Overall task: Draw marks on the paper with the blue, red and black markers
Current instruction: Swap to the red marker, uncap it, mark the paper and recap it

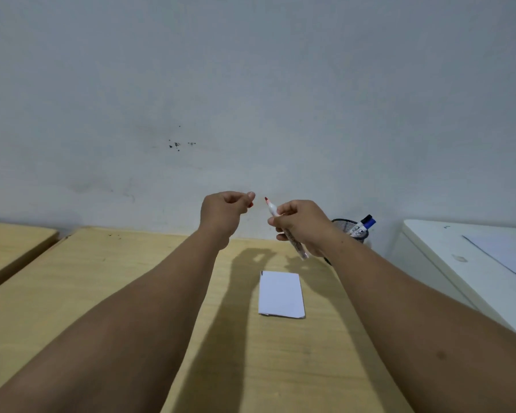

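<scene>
Head view, looking forward and down: both bare forearms reach out over a pale wooden worktop [131,293] that butts against a grey-white wall [251,84].

The right hand [303,226] is closed around the barrel of the red marker [286,231], fingers wrapped about its middle. The marker is uncapped and tilted, its red tip pointing up and to the left, its rear end sticking out below the hand toward the worktop. It is held in the air, well above the paper.

The left hand [222,213] is raised to about the same height, just to the left of the marker tip and apart from it. Its fingers are curled in with thumb and forefinger pinched together; a small spot of red shows at the fingertips (probably the marker's cap, though too little of it is visible to be sure).

The paper [281,294], a small white sheet, lies flat on the worktop below and between the two hands, partly in their shadow. A short dark mark sits at its upper left corner.

Behind the right hand, against the wall, stands a black mesh pen holder [344,226]. The blue marker [367,224] leans in it, cap upward, with another dark-capped marker [366,218] close beside it.

A white cabinet [459,257] stands at the right, a second wooden surface [9,242] at far left.
</scene>
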